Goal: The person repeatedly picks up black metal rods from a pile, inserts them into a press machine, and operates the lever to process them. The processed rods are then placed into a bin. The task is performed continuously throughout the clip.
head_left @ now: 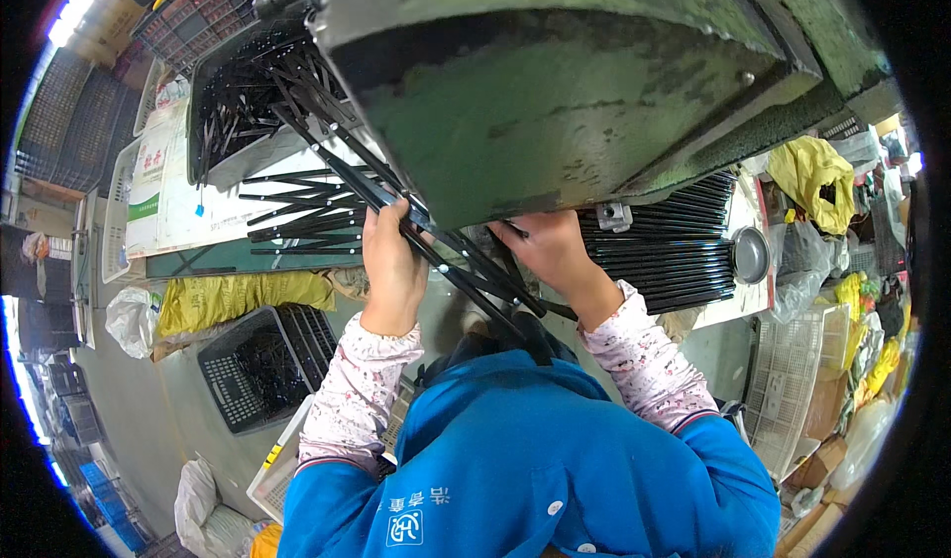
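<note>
Long black riveted bars [353,176], crossed and joined with shiny rivets, run slantwise in front of me. My left hand [391,258] is closed around their middle. My right hand [548,249] is at the lower edge of a green machine housing [515,112], fingers curled beside the bars' near part. What those fingertips grip is hidden by the hand and the housing. To the left of my left hand, several more black bars [307,223] lie fanned out on the table. Right of my right hand, a row of black bars [659,261] lies side by side.
A bin of black strips [238,112] stands at the far left. A small round metal dish [750,255] sits at the right end of the bar row. On the floor at left is a black crate [253,370]. A yellow bag [812,182] hangs at right.
</note>
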`<state>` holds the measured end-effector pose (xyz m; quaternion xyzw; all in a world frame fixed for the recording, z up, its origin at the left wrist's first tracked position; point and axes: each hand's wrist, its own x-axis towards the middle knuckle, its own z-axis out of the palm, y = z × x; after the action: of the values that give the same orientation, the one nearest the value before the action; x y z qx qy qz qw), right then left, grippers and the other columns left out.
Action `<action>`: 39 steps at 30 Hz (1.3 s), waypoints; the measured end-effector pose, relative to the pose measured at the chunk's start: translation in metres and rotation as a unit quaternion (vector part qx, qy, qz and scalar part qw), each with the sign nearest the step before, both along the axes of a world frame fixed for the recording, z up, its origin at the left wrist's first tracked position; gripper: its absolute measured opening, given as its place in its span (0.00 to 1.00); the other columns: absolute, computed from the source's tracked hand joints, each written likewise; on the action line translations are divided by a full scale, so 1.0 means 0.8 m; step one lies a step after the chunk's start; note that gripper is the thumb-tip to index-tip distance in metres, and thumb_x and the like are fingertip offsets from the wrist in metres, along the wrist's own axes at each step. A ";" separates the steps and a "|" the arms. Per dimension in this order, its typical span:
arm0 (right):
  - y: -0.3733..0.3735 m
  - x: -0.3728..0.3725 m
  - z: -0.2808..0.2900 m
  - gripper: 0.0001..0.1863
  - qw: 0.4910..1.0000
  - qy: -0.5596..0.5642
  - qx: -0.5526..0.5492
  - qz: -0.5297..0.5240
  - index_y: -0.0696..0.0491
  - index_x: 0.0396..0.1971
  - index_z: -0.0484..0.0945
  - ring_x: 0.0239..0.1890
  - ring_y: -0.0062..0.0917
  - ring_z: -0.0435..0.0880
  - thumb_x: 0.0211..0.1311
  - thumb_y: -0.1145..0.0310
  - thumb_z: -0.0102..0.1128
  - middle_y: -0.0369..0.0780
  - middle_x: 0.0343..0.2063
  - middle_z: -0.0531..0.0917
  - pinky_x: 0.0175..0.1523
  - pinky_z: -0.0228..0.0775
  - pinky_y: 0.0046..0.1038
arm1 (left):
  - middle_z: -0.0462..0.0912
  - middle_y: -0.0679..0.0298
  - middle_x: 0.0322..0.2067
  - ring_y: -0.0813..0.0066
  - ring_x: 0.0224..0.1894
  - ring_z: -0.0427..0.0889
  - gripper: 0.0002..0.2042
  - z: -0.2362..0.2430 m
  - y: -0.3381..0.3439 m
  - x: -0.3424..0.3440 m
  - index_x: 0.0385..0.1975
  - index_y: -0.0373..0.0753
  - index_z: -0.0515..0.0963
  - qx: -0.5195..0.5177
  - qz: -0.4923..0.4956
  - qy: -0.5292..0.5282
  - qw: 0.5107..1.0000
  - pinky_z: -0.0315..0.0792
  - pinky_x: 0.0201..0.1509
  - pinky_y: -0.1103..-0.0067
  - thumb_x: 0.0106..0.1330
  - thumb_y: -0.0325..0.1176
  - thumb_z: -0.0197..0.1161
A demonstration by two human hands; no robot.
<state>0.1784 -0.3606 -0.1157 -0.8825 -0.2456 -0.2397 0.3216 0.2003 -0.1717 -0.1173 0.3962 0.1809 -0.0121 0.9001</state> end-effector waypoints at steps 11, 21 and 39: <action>-0.001 -0.031 0.003 0.19 0.999 0.020 -0.036 0.008 0.49 0.41 0.80 0.33 0.35 0.82 0.47 0.61 0.68 0.40 0.31 0.82 0.36 0.75 0.32 | 0.72 0.63 0.31 0.75 0.30 0.77 0.09 0.002 0.010 -0.033 0.37 0.37 0.66 0.086 -0.032 -0.088 0.992 0.75 0.31 0.79 0.60 0.17 0.53; -0.012 -0.015 0.011 0.11 0.993 -0.044 -0.093 -0.067 0.53 0.32 0.83 0.34 0.32 0.81 0.44 0.69 0.68 0.37 0.32 0.84 0.41 0.74 0.30 | 0.75 0.61 0.33 0.72 0.32 0.81 0.10 0.005 0.012 -0.025 0.41 0.35 0.68 0.115 -0.092 -0.058 0.987 0.80 0.32 0.76 0.61 0.20 0.55; -0.075 0.098 -0.200 0.22 0.968 0.131 -0.159 -0.145 0.52 0.59 0.68 0.60 0.41 0.66 0.66 0.63 0.46 0.47 0.57 0.70 0.64 0.55 0.42 | 0.80 0.64 0.22 0.78 0.18 0.75 0.09 -0.020 -0.012 -0.011 0.31 0.34 0.75 0.115 -0.062 -0.012 0.991 0.67 0.19 0.84 0.66 0.32 0.53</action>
<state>0.2565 -0.4208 -0.2761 -0.9722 -0.1062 -0.1241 0.1680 0.1915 -0.1815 -0.1330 0.5075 0.1451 -0.0420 0.8483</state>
